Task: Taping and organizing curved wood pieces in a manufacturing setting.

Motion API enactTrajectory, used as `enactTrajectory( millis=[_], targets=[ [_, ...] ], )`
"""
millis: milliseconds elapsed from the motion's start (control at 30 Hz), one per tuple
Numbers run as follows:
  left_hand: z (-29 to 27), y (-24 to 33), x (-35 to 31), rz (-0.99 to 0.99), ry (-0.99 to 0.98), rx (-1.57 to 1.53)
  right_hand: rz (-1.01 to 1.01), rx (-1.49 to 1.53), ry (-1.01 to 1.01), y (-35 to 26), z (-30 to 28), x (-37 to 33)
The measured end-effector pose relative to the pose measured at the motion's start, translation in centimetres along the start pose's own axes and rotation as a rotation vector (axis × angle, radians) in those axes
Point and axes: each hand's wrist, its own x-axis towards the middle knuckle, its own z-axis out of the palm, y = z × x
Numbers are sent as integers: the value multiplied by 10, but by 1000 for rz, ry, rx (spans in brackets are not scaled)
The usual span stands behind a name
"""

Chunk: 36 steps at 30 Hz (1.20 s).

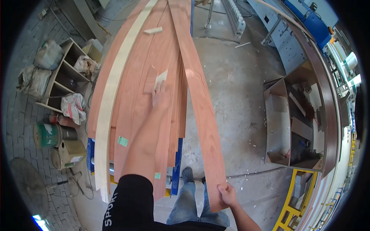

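A long reddish wood board [198, 100] slants from the far end of a stack of boards [127, 104] toward me, its near end reaching past the stack's right side. My right hand [228, 195] grips that near end by its right edge, thumb on top. Over the stack, my left hand [160, 97] stretches forward, its fingers on the lower end of a small pale wood offcut [161, 78]; the fingertips are slightly blurred. Beside them lies a small reddish piece [149, 81]. Farther up rests another pale offcut [153, 30]. One pale strip [111, 88] runs along the stack's left.
Blue supports [177, 165] carry the stack. Left stand a shelf unit [63, 82] with bags, a green bucket [45, 134], a tan can [72, 152] and a fan [27, 184]. To the right are an open cabinet [277, 131] and a yellow frame [289, 204]. A cable [246, 175] crosses the floor.
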Motion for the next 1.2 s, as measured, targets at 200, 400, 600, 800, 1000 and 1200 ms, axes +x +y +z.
enactTrajectory(
  millis=[200, 400, 600, 800, 1000, 1200],
  targets=[
    [14, -52, 28, 74, -11, 258, -3, 8, -16, -13, 47, 8],
    [-16, -81, 3, -35, -41, 143, -12, 164, -70, -18, 108, 23],
    [-72, -104, -187, -48, 81, -441, -41, -19, -123, -51, 125, 35],
    [-88, -57, -375, -41, -539, -153, -47, 43, -343, -45, 161, 51],
    [-11, -90, -407, 156, -82, 54, -148, -76, -353, -54, 186, 37],
    [-13, -158, -384, -48, -1, 29, -156, -226, -315, -94, 223, 3]
  ],
)
